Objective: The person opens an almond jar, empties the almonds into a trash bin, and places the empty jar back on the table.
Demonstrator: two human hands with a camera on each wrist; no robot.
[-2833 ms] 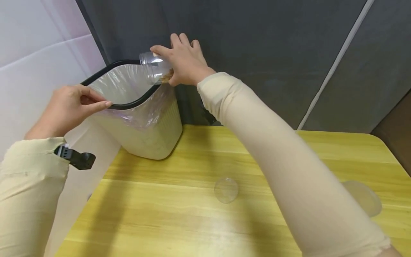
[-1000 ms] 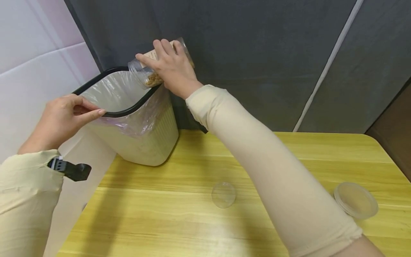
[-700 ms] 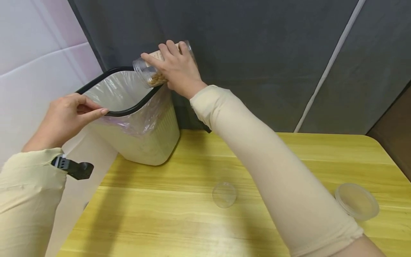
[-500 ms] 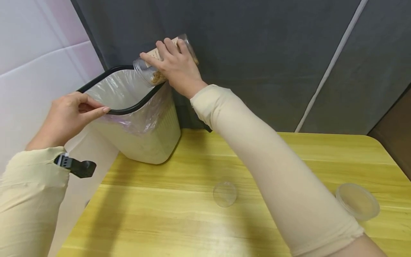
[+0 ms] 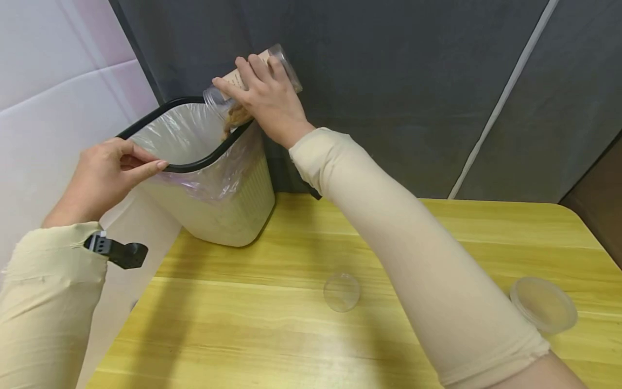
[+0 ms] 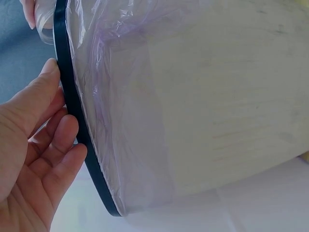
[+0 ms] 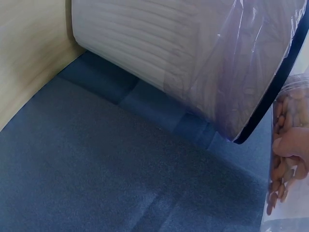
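The right hand [image 5: 269, 102] is wrapped around a clear plastic jar [image 5: 252, 81], tipped mouth-down over the far rim of the wastebasket [image 5: 228, 210], and brown nuts [image 5: 235, 116] are sliding out of the jar's mouth into the bin liner [image 5: 180, 135]. The left hand [image 5: 104, 178] pinches the wastebasket's black rim [image 5: 194, 165] on the near side, thumb on top and fingers behind, holding the wastebasket tilted away from the wall while its base sits at the corner of the yellow tabletop [image 5: 291, 324].

The jar's mouth sits right at the rim rather than well inside it, so I judge that nuts could bounce off the rim and fall behind the wastebasket. The tilt depends wholly on the left hand's light pinch; a slip there could let the wastebasket rock back or slide off the tabletop's edge. The liner looks loosely draped over the rim and might sag inward under falling weight. A clear cap [image 5: 342, 292] and a clear lid [image 5: 543, 303] lie on the tabletop, well away from the wastebasket, near the right sleeve [image 5: 413, 259], which might brush them.
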